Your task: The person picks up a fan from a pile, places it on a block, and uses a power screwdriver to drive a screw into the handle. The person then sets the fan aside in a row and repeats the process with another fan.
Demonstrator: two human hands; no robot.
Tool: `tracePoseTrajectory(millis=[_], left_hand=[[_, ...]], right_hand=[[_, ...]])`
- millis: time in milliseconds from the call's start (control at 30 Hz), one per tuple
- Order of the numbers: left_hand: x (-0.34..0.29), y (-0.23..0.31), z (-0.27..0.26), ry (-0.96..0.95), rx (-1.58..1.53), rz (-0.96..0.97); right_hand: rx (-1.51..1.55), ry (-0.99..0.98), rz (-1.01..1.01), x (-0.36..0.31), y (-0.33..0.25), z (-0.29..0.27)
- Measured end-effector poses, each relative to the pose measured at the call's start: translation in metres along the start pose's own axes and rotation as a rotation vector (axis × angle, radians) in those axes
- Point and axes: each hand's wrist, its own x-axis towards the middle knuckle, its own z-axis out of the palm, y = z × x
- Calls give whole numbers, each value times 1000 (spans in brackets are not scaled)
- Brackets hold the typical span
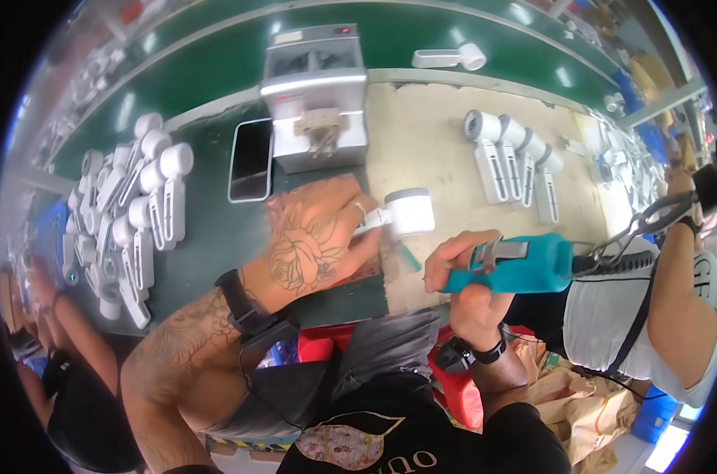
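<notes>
My left hand (315,237) lies over a reddish-brown mat, its fingers closed around the handle of a white plastic unit with a round head (410,212). The unit's head sticks out to the right of my fingers, and most of its handle is hidden under the hand. To the right, my right hand (471,272) is wrapped around a teal electric screwdriver (528,265), held nearly level and apart from the white unit. From the screwdriver's right end a black cord and a metal hanger run up and away. Its bit cannot be made out.
A grey benchtop machine (315,95) stands ahead, a dark-screened phone (250,162) beside it. Many similar white units (129,213) are heaped at left; several more stand in a row (512,154) at right. Other people work on both sides, near paper bags (587,403).
</notes>
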Motion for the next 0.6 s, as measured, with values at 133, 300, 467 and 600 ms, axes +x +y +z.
tracePoseTrajectory(millis=[133, 300, 467, 600], left_hand=[[-28, -19, -3, 67, -46, 88], [-43, -42, 9, 48, -127, 59], [-24, -53, 4, -101, -178, -19], [-35, -44, 1, 56, -94, 60]], right_hand=[[-41, -60, -30, 13, -1, 22], [-3, -134, -148, 49, -10, 51], [-103, -137, -369, 115, 5, 90], [-220, -155, -403, 155, 22, 115]])
